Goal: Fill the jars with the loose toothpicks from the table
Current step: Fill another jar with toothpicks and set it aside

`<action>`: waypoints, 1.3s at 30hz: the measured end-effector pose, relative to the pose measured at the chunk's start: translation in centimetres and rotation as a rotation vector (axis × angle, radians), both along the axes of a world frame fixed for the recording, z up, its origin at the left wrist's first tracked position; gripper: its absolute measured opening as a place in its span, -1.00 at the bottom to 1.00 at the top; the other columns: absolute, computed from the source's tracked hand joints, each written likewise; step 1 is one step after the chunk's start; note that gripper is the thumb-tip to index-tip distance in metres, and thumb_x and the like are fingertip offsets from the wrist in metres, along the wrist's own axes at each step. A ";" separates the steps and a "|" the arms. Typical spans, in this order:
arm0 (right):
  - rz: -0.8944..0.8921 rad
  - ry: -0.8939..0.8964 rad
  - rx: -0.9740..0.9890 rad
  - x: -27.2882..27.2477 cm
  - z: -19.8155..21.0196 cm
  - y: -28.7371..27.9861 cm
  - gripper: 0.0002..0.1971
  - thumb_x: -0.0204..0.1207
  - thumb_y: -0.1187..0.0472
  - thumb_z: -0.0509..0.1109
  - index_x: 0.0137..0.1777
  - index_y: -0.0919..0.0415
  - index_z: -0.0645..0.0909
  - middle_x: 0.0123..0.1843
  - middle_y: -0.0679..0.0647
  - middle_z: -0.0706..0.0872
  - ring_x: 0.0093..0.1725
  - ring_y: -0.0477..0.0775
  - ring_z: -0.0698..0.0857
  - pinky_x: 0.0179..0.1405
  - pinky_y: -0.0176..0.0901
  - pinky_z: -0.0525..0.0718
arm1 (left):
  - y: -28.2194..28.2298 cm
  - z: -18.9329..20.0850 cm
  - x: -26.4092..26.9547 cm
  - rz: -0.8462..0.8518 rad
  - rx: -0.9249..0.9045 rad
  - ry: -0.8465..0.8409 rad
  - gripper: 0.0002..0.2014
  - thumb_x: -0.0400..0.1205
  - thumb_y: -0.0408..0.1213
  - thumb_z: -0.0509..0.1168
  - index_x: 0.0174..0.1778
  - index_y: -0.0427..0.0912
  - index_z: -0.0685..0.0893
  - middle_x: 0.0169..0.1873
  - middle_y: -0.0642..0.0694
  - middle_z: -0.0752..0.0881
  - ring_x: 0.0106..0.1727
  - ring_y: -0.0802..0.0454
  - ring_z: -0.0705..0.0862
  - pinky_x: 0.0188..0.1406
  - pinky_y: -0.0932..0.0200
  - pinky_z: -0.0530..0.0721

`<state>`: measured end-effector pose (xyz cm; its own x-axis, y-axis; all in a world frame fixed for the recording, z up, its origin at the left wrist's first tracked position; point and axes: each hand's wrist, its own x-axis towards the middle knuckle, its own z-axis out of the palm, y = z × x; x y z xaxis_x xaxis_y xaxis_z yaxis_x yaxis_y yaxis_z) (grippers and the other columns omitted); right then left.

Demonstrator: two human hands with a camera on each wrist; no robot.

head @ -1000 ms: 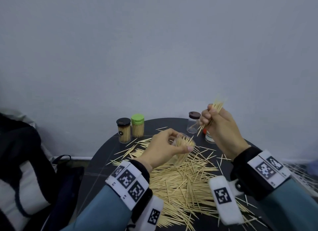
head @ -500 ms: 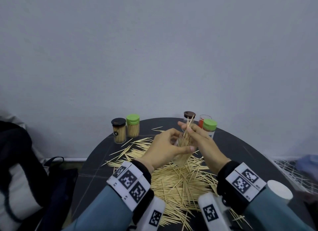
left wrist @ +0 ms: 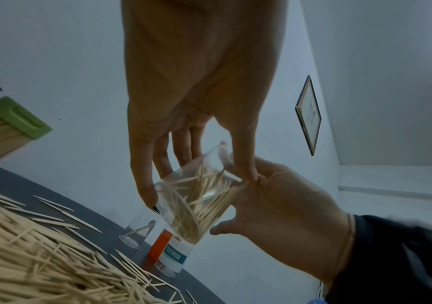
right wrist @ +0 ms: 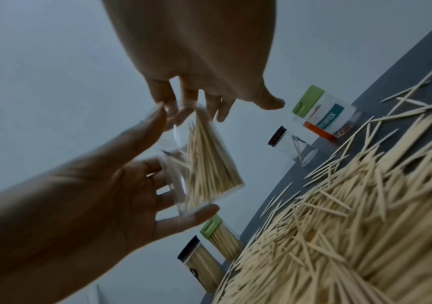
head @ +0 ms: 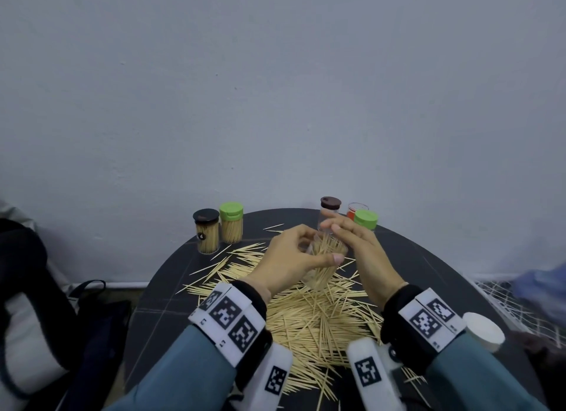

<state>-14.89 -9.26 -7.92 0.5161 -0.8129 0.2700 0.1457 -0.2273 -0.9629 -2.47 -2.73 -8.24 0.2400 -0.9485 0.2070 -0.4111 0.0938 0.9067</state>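
In the head view, the left hand (head: pixel 291 259) grips a clear open jar (head: pixel 324 257) tilted above the toothpick pile (head: pixel 318 315) on the round table (head: pixel 459 275); the right hand (head: pixel 364 251) hovers at its mouth, fingers straight. The left wrist view shows toothpicks criss-crossed inside. In the right wrist view, the right fingers (right wrist: pixel 183 96) touch the jar's rim.

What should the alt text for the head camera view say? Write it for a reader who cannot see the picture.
The left hand holds a clear open jar partly filled with toothpicks above a dark round table, while the right hand rests open-fingered at its mouth. Loose toothpicks cover the table; lidded jars stand at its far edge.
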 end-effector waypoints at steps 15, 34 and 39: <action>-0.008 0.483 -0.186 -1.4 -0.1 -2.6 -0.87 0.59 0.33 0.32 0.11 0.19 0.57 0.05 0.00 0.70 0.03 -0.15 0.65 0.10 -0.37 0.56 | 0.2 0.1 1.5 0.083 0.012 0.019 -0.42 0.35 -0.01 0.56 0.26 -0.09 0.61 0.09 0.01 0.71 0.12 0.10 0.66 0.04 0.17 0.65; 0.429 1.310 -0.835 0.5 -1.8 -1.8 -0.58 0.41 0.20 0.52 0.27 0.11 0.57 0.25 -0.01 0.58 0.24 -0.03 0.56 0.22 -0.25 0.49 | 0.5 0.1 1.6 0.142 0.002 0.004 -0.46 0.37 -0.02 0.55 0.24 -0.08 0.60 0.08 0.01 0.72 0.12 0.12 0.66 0.19 0.14 0.66; 0.426 1.328 -0.804 0.6 -1.9 -1.8 -0.66 0.48 0.23 0.44 0.25 0.15 0.56 0.20 0.06 0.65 0.12 0.02 0.60 0.19 -0.14 0.55 | 0.7 0.2 1.8 0.144 0.010 -0.040 -0.45 0.38 0.01 0.54 0.25 -0.06 0.59 0.11 0.03 0.69 0.13 0.15 0.64 0.16 0.20 0.63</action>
